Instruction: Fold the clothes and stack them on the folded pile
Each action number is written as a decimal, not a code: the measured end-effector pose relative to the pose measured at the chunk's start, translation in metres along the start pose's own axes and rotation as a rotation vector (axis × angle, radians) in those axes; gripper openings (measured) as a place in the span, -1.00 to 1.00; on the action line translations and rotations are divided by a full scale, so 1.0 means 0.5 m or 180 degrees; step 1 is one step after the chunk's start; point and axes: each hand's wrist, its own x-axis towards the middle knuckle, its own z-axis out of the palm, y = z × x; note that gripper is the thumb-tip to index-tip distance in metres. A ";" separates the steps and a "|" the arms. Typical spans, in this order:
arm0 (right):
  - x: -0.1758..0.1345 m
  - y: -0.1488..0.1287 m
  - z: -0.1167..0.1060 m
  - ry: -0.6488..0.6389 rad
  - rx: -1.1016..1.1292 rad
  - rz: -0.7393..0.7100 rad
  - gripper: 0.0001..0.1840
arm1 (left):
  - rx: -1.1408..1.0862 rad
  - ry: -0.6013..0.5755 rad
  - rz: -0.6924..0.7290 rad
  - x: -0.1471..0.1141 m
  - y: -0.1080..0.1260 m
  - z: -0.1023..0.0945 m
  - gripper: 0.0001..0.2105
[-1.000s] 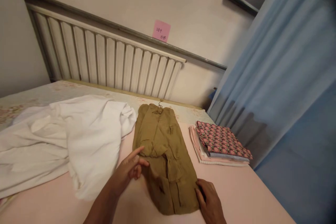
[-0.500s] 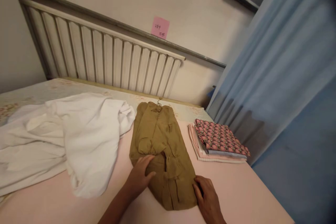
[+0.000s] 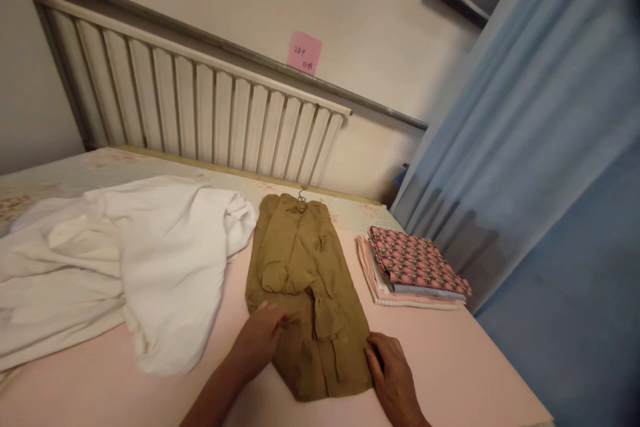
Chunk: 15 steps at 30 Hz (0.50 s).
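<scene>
Olive-brown trousers (image 3: 300, 250) lie folded lengthwise on the pink sheet, the drawstring waist towards the wall and a flap pocket showing near the bottom. At their lower left side, my left hand (image 3: 263, 333) grips the cloth with bent fingers, slightly blurred. My right hand (image 3: 393, 370) has its curled fingers and thumb on the lower right edge of the trousers. A cord tip sticks out past the waist. Creases cross the cloth in the middle, around a dark open fold.
Crumpled white cloth (image 3: 170, 260) spreads over the left of the bed. A stack of folded fabric (image 3: 417, 263), patterned on top, sits at the right. A radiator (image 3: 200, 100) runs along the wall behind the bed; a blue curtain (image 3: 540, 127) hangs at the right.
My left hand has moved slightly left and down, drawing the lower left part of the trousers outward and flatter. My right hand stays at the lower right edge.
</scene>
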 end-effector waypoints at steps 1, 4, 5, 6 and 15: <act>0.000 0.000 0.000 -0.0003 0.0002 0.0007 -0.78 | -0.0271 -0.0260 -0.0103 -0.007 0.001 -0.021 -0.82; -0.001 0.002 0.001 -0.0029 0.0001 0.0030 -0.78 | -0.1289 -0.1200 -0.0477 -0.029 -0.009 -0.076 -0.85; -0.001 0.002 0.002 -0.0039 0.0003 0.0032 -0.77 | -0.1521 -0.1221 -0.0617 -0.033 -0.016 -0.087 -0.83; -0.001 0.003 0.002 -0.0045 0.0005 0.0030 -0.77 | -0.1648 -0.1094 -0.0759 -0.035 -0.024 -0.093 -0.82; 0.001 0.000 -0.002 0.0042 0.0022 0.0003 -0.73 | 0.0253 0.1070 -0.1479 -0.028 -0.049 -0.085 -0.78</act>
